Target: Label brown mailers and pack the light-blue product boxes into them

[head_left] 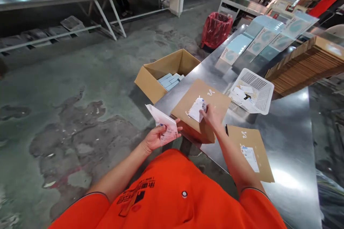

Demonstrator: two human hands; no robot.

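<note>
My left hand (157, 137) is closed around a white strip of label sheets (164, 126) held off the edge of the steel table (290, 128). My right hand (211, 117) pinches a small white label (197, 109) and presses it on the top of a brown cardboard box (200, 109) that sits at the table's corner. A flat brown envelope (252, 152) with a white label on it lies just right of my right forearm.
An open carton (163, 73) with pale blue packs stands on the floor left of the table. A white perforated basket (254, 91) holds small items. Stacked flat cardboard (303, 66) and pale blue printed packs (258, 41) lie further back. A red-lined bin (216, 28) stands beyond.
</note>
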